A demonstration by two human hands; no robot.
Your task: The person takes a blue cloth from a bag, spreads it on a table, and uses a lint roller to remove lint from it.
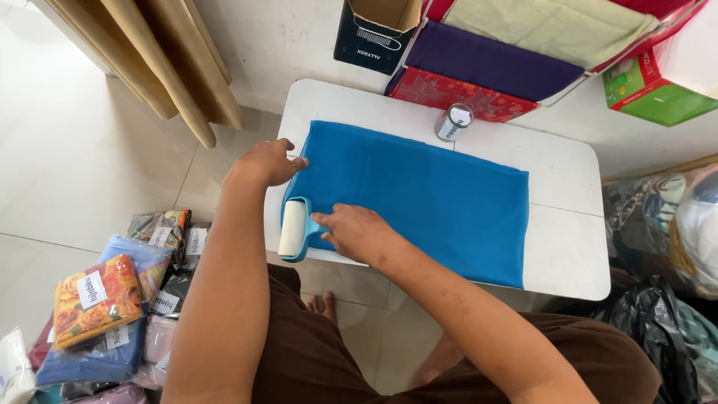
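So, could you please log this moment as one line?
left hand: pressing blue cloth corner | right hand: on lint roller handle | table: white | can: upright behind cloth

A low white table (562, 258) stands on pale glossy floor tiles (82, 172) by a white wall (277, 37), with wooden planks (161, 67) leaning nearby.
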